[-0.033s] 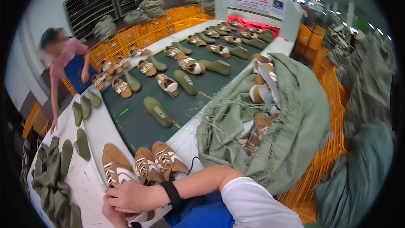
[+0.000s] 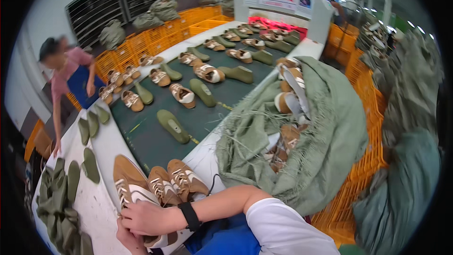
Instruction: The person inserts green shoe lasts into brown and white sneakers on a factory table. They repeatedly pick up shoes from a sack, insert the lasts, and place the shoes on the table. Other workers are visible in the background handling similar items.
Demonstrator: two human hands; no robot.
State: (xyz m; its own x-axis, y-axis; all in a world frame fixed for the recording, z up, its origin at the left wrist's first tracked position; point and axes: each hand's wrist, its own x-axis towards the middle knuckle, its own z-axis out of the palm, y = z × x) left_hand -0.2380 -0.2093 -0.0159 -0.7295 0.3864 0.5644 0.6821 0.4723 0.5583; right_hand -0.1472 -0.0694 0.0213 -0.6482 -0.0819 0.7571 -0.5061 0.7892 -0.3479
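A brown and white lace-up sneaker stands close in front of me on the white table edge, toe pointing away. My right hand, with a black band on its wrist, lies across its upper near the laces, fingers bent onto it. Beneath and left of that hand, my left hand grips the sneaker's side; its fingertips are partly hidden. Two more such sneakers, one in the middle and one at the right, stand against it on the right.
Sneakers and green shoe lasts lie spread over a dark green conveyor belt. A green cloth sack of sneakers bulges at the right, beside orange crates. More lasts pile up at the left. A co-worker leans on the far-left table.
The view has shifted slightly, so the belt and table sit a little further left. My hands stay on the same sneaker, and the co-worker's head has turned.
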